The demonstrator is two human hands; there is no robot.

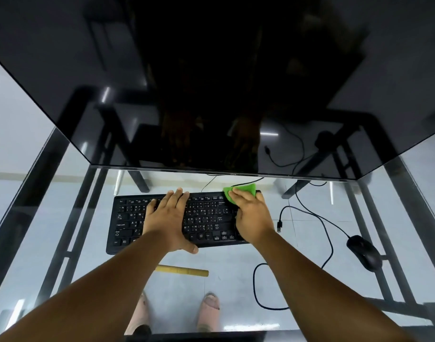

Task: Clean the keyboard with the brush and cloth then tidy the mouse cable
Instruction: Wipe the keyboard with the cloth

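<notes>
From the head camera, the black keyboard (177, 220) lies on the glass desk (236, 267) just near of the dark monitor (211, 82), its long axis running left to right and its key rows facing up. The left hand (168, 218) lies flat on the middle keys, fingers straight, steadying it. The right hand (252, 215) presses the green cloth (238, 190) onto the keyboard's far right corner, fingers laid over it. The wiping stage looks under way; the brush (183, 271), set down near of the keyboard, lies almost left to right, its bristle end hidden by the left forearm. The mouse (364, 253) sits well to the right, and its cable (317, 218) sprawls in loose loops, so tidying is not yet done.
</notes>
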